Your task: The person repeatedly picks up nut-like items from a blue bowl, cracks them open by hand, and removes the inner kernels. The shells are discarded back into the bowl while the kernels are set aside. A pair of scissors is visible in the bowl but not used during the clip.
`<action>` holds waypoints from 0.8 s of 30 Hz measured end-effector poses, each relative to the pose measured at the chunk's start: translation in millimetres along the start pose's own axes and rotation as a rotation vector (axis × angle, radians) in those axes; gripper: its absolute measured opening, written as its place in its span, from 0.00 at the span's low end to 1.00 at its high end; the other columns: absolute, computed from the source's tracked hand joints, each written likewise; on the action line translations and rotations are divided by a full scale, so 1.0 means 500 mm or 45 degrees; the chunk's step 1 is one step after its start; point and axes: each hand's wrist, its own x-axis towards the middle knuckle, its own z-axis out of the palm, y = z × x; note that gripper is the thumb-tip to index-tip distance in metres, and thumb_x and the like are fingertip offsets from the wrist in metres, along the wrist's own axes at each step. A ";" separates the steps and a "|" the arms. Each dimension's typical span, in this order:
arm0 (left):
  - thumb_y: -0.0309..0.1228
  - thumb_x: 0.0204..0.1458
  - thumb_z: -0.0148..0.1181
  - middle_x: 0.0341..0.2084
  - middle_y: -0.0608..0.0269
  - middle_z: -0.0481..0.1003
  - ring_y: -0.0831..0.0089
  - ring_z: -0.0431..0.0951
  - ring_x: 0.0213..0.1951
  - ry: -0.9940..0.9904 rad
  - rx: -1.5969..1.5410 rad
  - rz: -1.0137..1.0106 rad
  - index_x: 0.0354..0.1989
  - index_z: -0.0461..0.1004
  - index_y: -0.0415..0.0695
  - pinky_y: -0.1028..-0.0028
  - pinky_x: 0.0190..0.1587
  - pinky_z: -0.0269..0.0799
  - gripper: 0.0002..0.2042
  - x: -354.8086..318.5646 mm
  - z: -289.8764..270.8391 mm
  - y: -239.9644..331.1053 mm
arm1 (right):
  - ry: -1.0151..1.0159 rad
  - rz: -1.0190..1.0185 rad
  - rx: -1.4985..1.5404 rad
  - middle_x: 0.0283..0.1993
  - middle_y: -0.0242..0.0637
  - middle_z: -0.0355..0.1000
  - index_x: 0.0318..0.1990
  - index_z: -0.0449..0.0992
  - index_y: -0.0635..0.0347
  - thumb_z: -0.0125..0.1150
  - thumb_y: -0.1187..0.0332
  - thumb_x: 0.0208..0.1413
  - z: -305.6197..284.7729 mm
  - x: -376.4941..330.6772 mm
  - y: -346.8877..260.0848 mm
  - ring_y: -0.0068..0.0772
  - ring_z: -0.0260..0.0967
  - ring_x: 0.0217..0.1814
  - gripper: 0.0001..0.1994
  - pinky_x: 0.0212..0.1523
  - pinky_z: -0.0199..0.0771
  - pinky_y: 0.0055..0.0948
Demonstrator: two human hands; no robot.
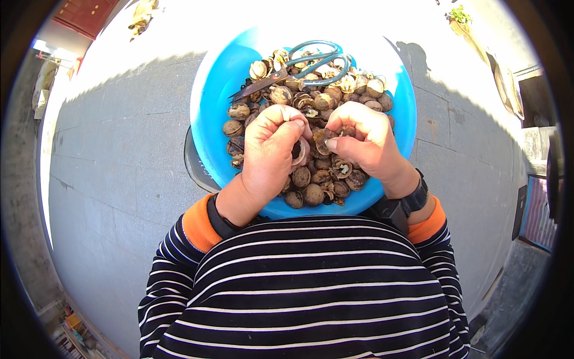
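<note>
A wide blue basin (210, 90) in front of me holds many brown walnuts (313, 195), some whole and some cracked. Over the basin my left hand (272, 149) is closed around a walnut shell half (298, 152), whose hollow faces the other hand. Close beside it, my right hand (371, 140) pinches a dark brown piece of walnut shell (323, 141) between thumb and fingers. Scissors (308, 69) with blue-green handles lie on the walnuts at the far side, blades toward the left. Fingers hide part of what both hands hold.
A dark rounded object (196, 161) shows beneath the basin's left side. Grey paving (119, 143) surrounds it, sunlit farther away. A green plant (460, 15) stands at the far right, and a reddish panel (541, 210) leans at the right edge.
</note>
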 end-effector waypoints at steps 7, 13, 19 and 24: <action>0.30 0.62 0.46 0.25 0.63 0.72 0.80 0.66 0.16 -0.114 -0.046 -0.110 0.37 0.71 0.40 0.81 0.18 0.60 0.09 -0.004 0.005 0.009 | -0.044 0.188 0.425 0.25 0.32 0.66 0.36 0.70 0.65 0.52 0.78 0.52 -0.001 0.001 0.000 0.16 0.55 0.18 0.04 0.19 0.56 0.18; 0.43 0.64 0.36 0.31 0.56 0.73 0.73 0.69 0.19 -0.218 -0.073 -0.081 0.44 0.71 0.38 0.80 0.17 0.58 0.21 -0.004 0.002 0.011 | -0.091 0.214 1.001 0.29 0.43 0.71 0.41 0.70 0.65 0.43 0.70 0.63 -0.020 0.006 0.017 0.27 0.63 0.18 0.10 0.15 0.55 0.19; 0.41 0.65 0.40 0.31 0.57 0.74 0.74 0.70 0.20 -0.196 -0.225 -0.106 0.46 0.71 0.38 0.79 0.20 0.62 0.18 -0.001 0.002 0.013 | -0.101 0.098 1.216 0.34 0.50 0.73 0.39 0.70 0.61 0.49 0.69 0.62 -0.032 0.007 0.036 0.32 0.68 0.22 0.06 0.14 0.54 0.15; 0.29 0.59 0.53 0.26 0.61 0.74 0.74 0.72 0.21 -0.052 -0.285 0.114 0.38 0.75 0.39 0.79 0.20 0.63 0.07 -0.006 0.000 0.014 | -0.143 0.050 1.194 0.35 0.47 0.72 0.38 0.70 0.60 0.54 0.68 0.60 -0.040 0.008 0.043 0.29 0.67 0.21 0.06 0.15 0.54 0.14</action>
